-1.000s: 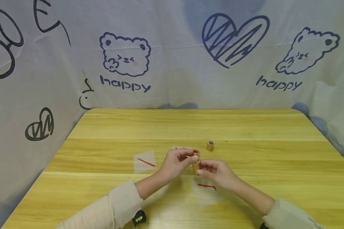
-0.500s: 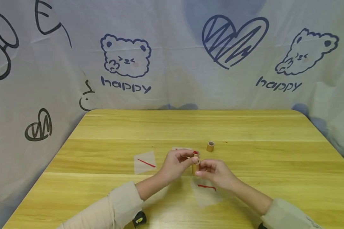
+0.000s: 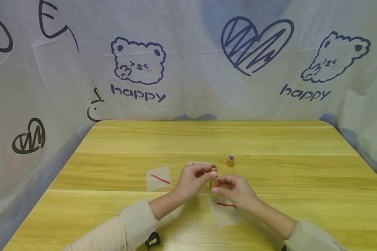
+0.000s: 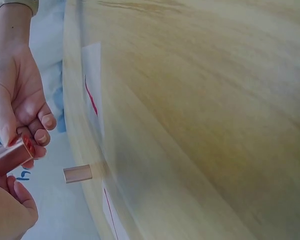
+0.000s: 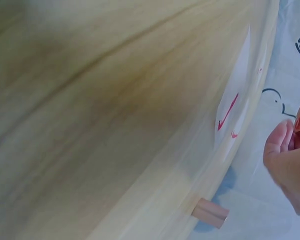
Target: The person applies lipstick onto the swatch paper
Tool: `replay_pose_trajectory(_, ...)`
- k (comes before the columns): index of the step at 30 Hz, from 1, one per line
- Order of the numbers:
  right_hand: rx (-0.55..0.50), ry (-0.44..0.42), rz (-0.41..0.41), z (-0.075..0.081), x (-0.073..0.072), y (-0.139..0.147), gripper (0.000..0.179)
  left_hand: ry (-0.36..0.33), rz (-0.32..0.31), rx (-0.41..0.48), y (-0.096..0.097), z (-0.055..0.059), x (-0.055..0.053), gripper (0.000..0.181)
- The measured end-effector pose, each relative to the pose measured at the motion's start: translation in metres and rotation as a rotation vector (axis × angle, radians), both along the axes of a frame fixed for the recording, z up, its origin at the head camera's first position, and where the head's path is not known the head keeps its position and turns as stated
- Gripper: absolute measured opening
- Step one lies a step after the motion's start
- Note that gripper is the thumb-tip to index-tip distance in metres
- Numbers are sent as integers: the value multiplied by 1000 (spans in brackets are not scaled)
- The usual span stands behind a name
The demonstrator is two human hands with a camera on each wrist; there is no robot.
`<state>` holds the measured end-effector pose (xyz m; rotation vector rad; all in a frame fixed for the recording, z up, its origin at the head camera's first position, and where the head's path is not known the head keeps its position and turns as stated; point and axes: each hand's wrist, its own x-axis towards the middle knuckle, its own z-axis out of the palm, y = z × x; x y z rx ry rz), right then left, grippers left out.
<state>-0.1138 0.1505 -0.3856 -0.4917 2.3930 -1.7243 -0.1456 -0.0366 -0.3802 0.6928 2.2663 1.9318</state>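
A gold lipstick (image 3: 214,182) is held upright between both hands above the table, with a little red at its top opening. Its upper part is pinched by the thumb and fingers of my left hand (image 3: 189,179). Lower on the tube, my right hand (image 3: 242,191) pinches the base between thumb and fingers. The left wrist view shows the tube (image 4: 12,159) with a red face at its lower end. Just behind the hands, a gold lipstick cap (image 3: 230,161) stands with its hollow end up.
On the wooden table (image 3: 301,174) lie thin white sheets marked with red strokes: a left sheet (image 3: 153,183), a front sheet (image 3: 227,218) below the right hand, and a back sheet (image 3: 201,162) partly hidden by the left hand. A drawn-on cloth (image 3: 191,69) hangs behind.
The right thumb and the tube's base have shifted slightly left. Less red shows at the lipstick's top. Both hands keep their hold, and the cap and sheets stay in place.
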Motion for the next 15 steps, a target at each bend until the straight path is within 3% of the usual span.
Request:
replay_pose_trajectory(7, -10, -27, 44, 2, -4, 4, 26, -10, -16, 12, -1, 0, -2, 18)
replay_pose_trajectory(15, -19, -37, 8, 3, -3, 2, 23, -19, -9, 12, 0, 2, -1, 19)
